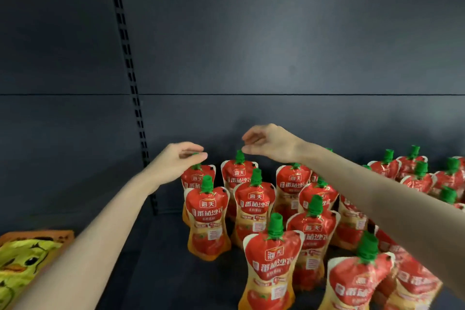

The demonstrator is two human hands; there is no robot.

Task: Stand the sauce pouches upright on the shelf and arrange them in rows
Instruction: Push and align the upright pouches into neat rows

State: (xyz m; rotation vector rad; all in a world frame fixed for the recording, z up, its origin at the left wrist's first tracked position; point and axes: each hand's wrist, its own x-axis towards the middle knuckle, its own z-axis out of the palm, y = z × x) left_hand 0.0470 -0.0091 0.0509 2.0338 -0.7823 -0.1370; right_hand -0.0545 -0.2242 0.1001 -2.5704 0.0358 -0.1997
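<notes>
**Desk:** What stands closest to the lens?

**Photographer:** Red, green-capped sauce pouches (314,231) upright on a dark shelf (163,272). The front pouch (274,259) is right of centre, and another just to its right is tilted. A yellow duck packet (22,257) lies at the lower left edge, well apart from them.

**Desk:** And behind those?

**Photographer:** More pouches in rough rows running toward the back. On the right they crowd less evenly, partly hidden under the person's right forearm.

**Desk:** Where are the hands?

**Photographer:** Both are at the back row. The left hand (173,161) reaches the corner pouch (198,180), thumb and fingertips pinched on its cap (195,155). The pouch stands upright at the left end of that row. The right hand (271,143) hovers just over the top of the next pouch (237,173). Its fingers are curled with the thumb close beneath them, but whether they touch or grip the top cannot be told.

**Desk:** And farthest off?

**Photographer:** A plain dark back panel (276,45), with a slotted upright (128,63) running up its left side.
</notes>
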